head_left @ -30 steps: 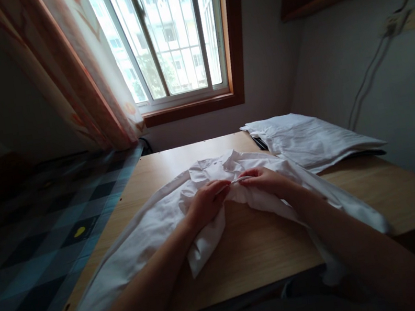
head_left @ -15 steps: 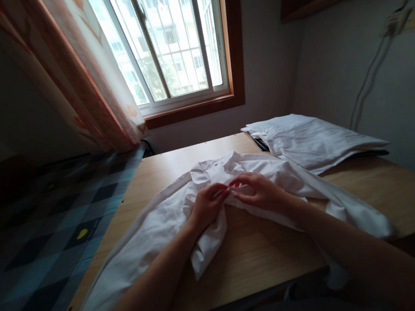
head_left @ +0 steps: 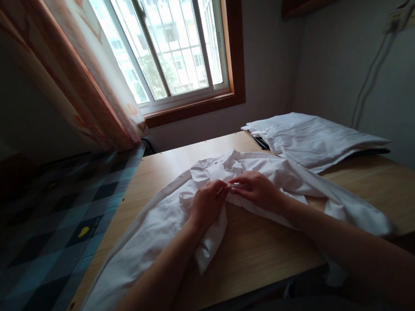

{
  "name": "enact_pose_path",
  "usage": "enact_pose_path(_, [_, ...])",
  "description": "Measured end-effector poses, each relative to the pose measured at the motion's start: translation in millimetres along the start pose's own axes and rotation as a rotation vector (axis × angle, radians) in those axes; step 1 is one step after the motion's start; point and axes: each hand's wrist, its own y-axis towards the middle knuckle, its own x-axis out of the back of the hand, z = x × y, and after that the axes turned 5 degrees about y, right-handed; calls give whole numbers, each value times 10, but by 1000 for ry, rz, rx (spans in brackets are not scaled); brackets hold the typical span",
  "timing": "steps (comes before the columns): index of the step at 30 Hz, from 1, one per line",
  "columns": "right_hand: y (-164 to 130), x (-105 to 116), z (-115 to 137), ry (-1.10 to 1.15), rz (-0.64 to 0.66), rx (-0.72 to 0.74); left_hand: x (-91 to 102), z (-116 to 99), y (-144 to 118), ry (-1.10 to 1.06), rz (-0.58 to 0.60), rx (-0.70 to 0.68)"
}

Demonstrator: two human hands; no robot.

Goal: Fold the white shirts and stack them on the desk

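- Since a moment before, the two hands had drawn a little closer together over the white shirt [head_left: 155, 222], the fingertips now nearly meeting at its front edge just below the collar; by my reading, the work there was fine fingering at one spot on the cloth, not moving the whole garment.
- The left hand [head_left: 205, 203] had a narrow grip, fingers curled and pinching a bunched fold of the shirt.
- The right hand [head_left: 257, 189] was likewise pinched narrow on the facing edge of the cloth, thumb and fingers close together.
- What lay between the fingertips was too small to tell.
- The shirt lay crumpled across the middle of the tabletop [head_left: 263, 252], its sides trailing over the near edge.
- A folded white cloth [head_left: 308, 141] rested at the far right, apart from the hands.
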Motion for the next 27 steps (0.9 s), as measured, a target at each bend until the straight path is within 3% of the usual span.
enact_pose_path(7, [-6,-46,32,-58,-29,141,51,68,55,-402,193,152])
enact_pose_path(15, [-7,-76,1,166,-1,153,109,86,78,-527,384,225])
enact_pose_path(20, [-10,-86,-9,207,6,124,124,64,88,-553,364,251])
enact_pose_path(27, [-12,-74,105,-156,-126,259,73,37,98,-676,210,298])
